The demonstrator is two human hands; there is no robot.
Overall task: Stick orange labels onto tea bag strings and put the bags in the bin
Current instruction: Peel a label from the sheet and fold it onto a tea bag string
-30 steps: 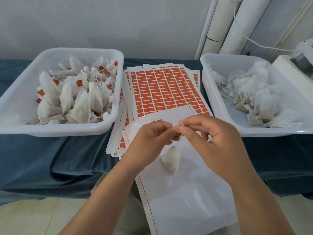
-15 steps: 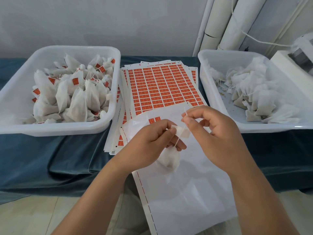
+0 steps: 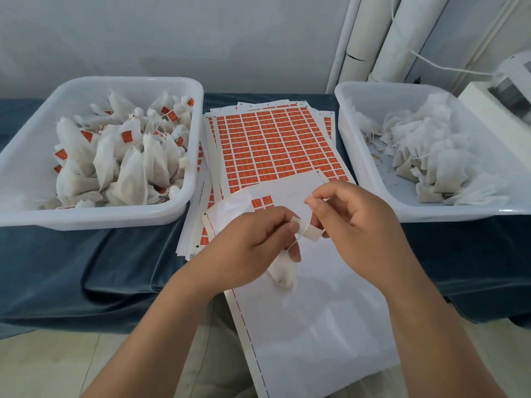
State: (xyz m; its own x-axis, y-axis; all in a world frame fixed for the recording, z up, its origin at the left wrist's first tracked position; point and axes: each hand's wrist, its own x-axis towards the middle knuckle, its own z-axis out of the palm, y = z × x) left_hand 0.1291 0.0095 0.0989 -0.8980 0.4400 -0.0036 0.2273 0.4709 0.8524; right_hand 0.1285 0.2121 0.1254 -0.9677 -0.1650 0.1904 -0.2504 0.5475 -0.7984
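My left hand (image 3: 253, 239) pinches a small label (image 3: 309, 230) whose pale back side faces me, and a white tea bag (image 3: 283, 271) hangs below its fingers. My right hand (image 3: 356, 222) pinches the thin string (image 3: 309, 209) and holds it taut up from the label. Both hands hover over a nearly used-up label sheet (image 3: 316, 326) with a few orange labels (image 3: 263, 203) left near its top. A full sheet of orange labels (image 3: 275, 145) lies behind it. The left white bin (image 3: 184, 209) holds labelled tea bags (image 3: 126, 156). The right white bin (image 3: 362, 168) holds unlabelled bags (image 3: 436, 156).
A dark blue cloth (image 3: 86, 268) covers the table. White pipes (image 3: 373, 38) stand at the back right, and a white machine (image 3: 497, 104) sits at the far right behind the bin. Pale floor (image 3: 43, 366) shows below the table edge.
My right hand has drawn the string up and to the right, away from my left hand. The label between my left fingers now shows more. The tea bag hangs lower.
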